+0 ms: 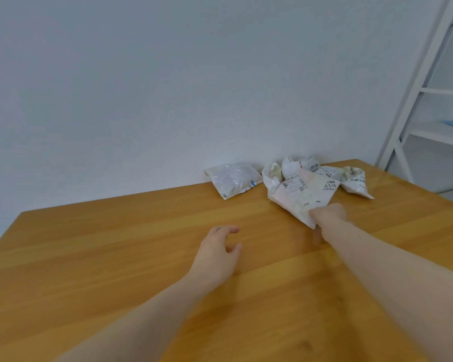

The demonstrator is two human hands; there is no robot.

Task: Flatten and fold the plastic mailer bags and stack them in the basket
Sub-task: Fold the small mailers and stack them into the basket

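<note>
Several crumpled white plastic mailer bags with printed shipping labels lie in a pile [311, 168] at the far right of the wooden table [115, 244]. My right hand [327, 214] grips the near corner of one large labelled mailer bag [302, 195] from that pile. A separate flat grey-white mailer bag [233, 182] rests against the wall, left of the pile. Over the middle of the table, my left hand [219, 246] holds nothing, its fingers loosely bent. No basket is in view.
A white wall runs along the table's far edge. A white metal shelf frame [413, 100] stands beyond the table's right corner.
</note>
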